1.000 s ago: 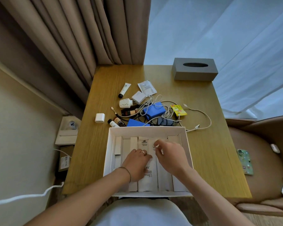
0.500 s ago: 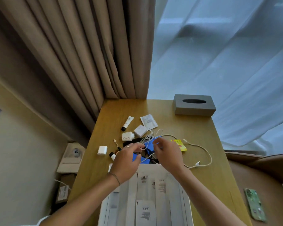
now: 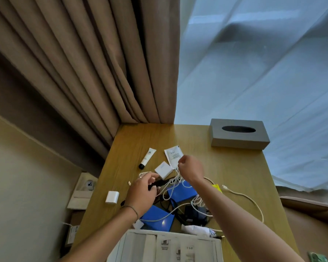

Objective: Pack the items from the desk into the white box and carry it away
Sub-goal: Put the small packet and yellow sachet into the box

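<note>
The white box (image 3: 217, 248) sits at the near edge of the desk, with paper sachets lying flat inside. Beyond it is a jumble: two blue boxes (image 3: 180, 192) (image 3: 157, 219), a dark pouch (image 3: 195, 212) and a tangle of white cable (image 3: 171, 183). My right hand (image 3: 189, 168) pinches the cable and holds it up above the pile. My left hand (image 3: 142, 192) is curled at the cable's lower strands, over small dark bottles that it mostly hides. A white tube (image 3: 147, 157), a white sachet (image 3: 173, 155), a square white charger (image 3: 163, 168) and a white plug (image 3: 112, 197) lie around the hands.
A grey tissue box (image 3: 239, 134) stands at the desk's far right corner. A long white cable (image 3: 254, 203) loops to the right, beside a yellow packet (image 3: 217, 188). Brown curtains hang behind the desk. A green phone (image 3: 318, 259) lies on a chair at the lower right.
Both hands left the white box and reached forward into the pile. The right hand has risen with the white cable. The view tilted up, so only the box's far end shows.
</note>
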Motion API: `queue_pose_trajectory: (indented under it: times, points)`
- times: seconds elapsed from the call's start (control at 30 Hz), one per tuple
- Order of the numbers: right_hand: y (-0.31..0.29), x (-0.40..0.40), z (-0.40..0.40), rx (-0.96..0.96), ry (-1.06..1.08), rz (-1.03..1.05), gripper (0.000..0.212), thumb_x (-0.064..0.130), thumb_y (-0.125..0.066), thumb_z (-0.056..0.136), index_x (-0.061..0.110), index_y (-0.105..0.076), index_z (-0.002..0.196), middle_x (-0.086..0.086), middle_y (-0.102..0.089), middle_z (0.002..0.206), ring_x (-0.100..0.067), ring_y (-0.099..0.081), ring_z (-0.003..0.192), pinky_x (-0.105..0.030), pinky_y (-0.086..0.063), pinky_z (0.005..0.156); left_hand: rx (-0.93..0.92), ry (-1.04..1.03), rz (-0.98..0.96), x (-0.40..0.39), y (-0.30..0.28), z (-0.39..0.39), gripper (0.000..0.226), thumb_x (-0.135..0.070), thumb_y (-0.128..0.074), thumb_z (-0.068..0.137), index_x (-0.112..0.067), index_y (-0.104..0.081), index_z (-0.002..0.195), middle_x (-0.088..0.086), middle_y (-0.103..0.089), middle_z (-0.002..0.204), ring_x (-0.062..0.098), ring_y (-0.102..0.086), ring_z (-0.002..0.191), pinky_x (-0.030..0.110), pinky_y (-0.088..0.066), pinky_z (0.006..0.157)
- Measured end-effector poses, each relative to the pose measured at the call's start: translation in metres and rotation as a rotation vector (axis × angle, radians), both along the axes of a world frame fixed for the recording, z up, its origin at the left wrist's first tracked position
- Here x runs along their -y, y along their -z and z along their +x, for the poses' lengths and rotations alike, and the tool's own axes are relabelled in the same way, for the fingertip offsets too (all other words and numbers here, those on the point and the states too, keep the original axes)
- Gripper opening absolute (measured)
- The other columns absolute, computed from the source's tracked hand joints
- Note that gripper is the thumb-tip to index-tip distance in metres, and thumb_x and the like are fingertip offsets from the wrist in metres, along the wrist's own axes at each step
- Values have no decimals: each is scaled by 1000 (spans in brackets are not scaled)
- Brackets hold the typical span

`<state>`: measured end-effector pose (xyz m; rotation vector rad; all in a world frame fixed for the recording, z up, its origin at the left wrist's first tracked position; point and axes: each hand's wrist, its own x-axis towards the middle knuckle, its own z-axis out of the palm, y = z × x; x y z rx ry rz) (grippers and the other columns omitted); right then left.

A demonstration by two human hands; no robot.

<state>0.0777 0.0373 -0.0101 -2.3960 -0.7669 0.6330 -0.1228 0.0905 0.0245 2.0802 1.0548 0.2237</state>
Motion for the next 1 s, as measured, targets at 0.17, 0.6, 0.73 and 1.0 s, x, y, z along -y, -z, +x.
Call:
queue_pose_trajectory:
  times: [0.17, 0.6, 0.73, 1.0]
  points:
    - [42, -44, 25, 84, -21, -63, 37, 27, -59, 90, 20, -63, 126, -6, -62, 124, -25, -59, 109, -39, -53, 88, -38, 4, 7, -10, 21, 9, 38, -11, -58, 93, -46, -59, 110, -20, -60, 110, -2, -58, 104, 6, -43, 74]
    - [71, -81, 36, -89, 172, 15, 73, 10, -71, 85, 24, -38, 149, -10, -62, 127, -30, -63, 110, -45, -58, 88, -8, 12, 1, -17, 36, 28, 35, -11, -57, 94, -37, -63, 115, -21, -57, 106, -7, -54, 103, 8, -46, 78]
    - [46, -61, 51, -264, 295, 209, 22, 13, -74, 86, 19, -66, 105, -6, -74, 103, -19, -68, 82, -28, -54, 60, 23, 74, -1, -4, 26, 45, 35, -9, -58, 93, -35, -63, 116, -21, -60, 108, -11, -53, 105, 0, -40, 79]
    - [-11, 25, 73, -504, 472, 514, 20, -1, -64, 84, 19, -67, 85, -10, -74, 93, -29, -70, 89, -47, -59, 77, -24, 217, -21, 39, 22, 86, 30, -12, -59, 93, -27, -65, 119, -7, -65, 113, 10, -61, 108, 32, -54, 94]
